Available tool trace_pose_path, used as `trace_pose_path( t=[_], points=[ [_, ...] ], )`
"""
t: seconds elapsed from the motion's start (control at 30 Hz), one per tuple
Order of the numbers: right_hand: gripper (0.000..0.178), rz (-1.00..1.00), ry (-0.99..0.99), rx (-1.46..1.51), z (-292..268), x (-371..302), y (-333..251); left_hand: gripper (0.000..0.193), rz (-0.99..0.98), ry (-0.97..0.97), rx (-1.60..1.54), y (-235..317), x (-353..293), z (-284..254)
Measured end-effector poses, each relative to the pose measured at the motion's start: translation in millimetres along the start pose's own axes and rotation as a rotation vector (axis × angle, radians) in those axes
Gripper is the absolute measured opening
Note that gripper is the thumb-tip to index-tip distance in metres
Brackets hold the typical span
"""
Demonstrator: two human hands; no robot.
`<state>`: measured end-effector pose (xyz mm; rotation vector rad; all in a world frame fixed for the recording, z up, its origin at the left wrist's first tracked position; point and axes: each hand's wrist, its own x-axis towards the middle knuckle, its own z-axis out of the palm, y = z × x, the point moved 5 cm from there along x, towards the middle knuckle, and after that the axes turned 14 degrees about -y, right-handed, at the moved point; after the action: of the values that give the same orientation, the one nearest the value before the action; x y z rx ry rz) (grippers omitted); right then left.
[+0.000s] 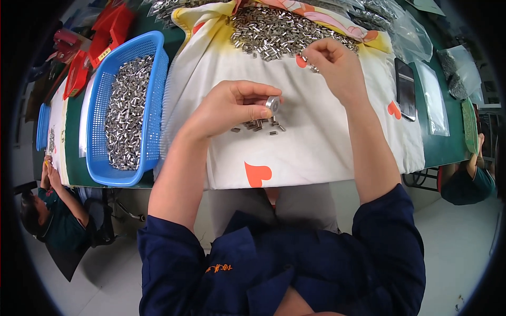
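Observation:
My left hand is closed round a short silver disc-shaped metal piece, pinched between thumb and fingers. Below it, a small group of metal cylinders lies loose on the white cloth. My right hand is raised further off to the right, fingertips pinched together at a small metal cylinder. A few more cylinders show just beneath those fingertips. Beyond both hands spreads a large heap of shiny metal cylinders on the cloth.
A blue plastic basket full of similar cylinders stands at the left. On the right lie a dark phone and a clear plastic bag. Red bins sit far left. Other people sit at both sides.

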<state>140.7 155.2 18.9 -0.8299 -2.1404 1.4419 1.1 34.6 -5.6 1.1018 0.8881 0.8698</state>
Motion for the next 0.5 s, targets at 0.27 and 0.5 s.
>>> trace_pose_path(
  t=[0.27, 0.5],
  points=[
    [0.010, -0.033, 0.117, -0.791, -12, 1, 6, 0.033, 0.086, 0.040, 0.042, 7, 2, -5],
    [0.008, 0.051, 0.011, -0.911, -5, -3, 6, 0.031, 0.121, 0.108, 0.007, 1, 5, -12]
  ],
)
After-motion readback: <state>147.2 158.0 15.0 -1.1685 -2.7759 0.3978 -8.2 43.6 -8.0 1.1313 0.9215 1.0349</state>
